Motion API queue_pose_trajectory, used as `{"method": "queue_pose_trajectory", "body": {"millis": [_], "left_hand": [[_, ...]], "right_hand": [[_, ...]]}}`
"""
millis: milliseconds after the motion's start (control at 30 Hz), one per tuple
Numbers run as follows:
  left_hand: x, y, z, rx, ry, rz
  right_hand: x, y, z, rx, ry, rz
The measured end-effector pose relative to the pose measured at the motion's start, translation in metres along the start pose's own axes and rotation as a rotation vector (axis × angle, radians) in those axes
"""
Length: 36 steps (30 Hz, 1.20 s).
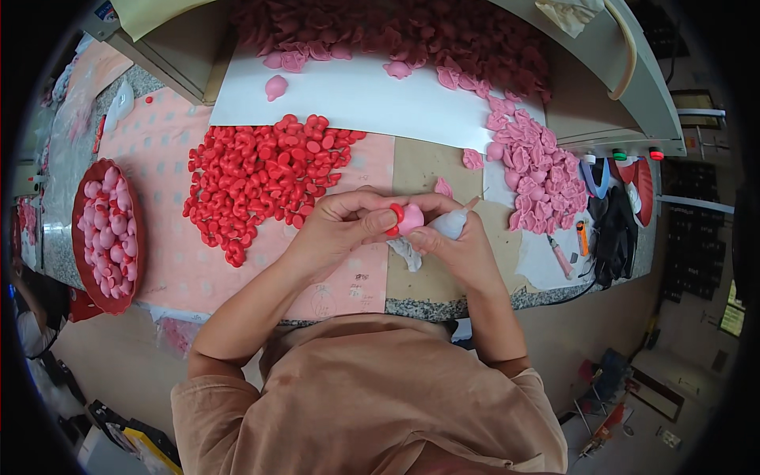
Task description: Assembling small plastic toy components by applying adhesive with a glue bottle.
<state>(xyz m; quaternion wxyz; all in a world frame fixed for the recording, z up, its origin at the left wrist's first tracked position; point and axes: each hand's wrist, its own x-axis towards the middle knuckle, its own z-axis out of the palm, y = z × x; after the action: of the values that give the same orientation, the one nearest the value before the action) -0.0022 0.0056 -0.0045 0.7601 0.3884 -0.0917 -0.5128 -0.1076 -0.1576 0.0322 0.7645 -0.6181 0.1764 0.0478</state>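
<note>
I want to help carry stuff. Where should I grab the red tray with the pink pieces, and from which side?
Probably by its two long rims, one hand each side, from the table's front edge. The red tray is a shallow oval heaped with pink pieces, so kept level they likely won't spill.

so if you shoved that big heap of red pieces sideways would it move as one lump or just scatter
Probably scatter. The red pieces lie as a loose pile of small separate parts, with strays already apart at its edges, so a push would likely spread them. They look small and rounded, so likely light, and some may roll. The pink sheet under them seems flat and smooth, giving little grip.
</note>
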Motion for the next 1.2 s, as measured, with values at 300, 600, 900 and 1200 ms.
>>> {"method": "queue_pose_trajectory", "body": {"millis": [300, 600, 900, 1200], "left_hand": [[0.004, 0.004, 0.013, 0.180, -0.072, 0.211], [0.002, -0.005, 0.002, 0.333, -0.081, 0.302], [-0.002, -0.007, 0.005, -0.425, -0.185, 0.203], [0.000, -0.007, 0.004, -0.400, -0.135, 0.296]], "right_hand": [[0.003, 0.014, 0.003, -0.325, 0.149, -0.317], [0.007, 0.008, 0.009, -0.722, 0.217, -0.670], [0.019, 0.015, 0.029, -0.088, 0.104, -0.531], [0.027, 0.026, 0.040, 0.377, -0.021, -0.575]]}}
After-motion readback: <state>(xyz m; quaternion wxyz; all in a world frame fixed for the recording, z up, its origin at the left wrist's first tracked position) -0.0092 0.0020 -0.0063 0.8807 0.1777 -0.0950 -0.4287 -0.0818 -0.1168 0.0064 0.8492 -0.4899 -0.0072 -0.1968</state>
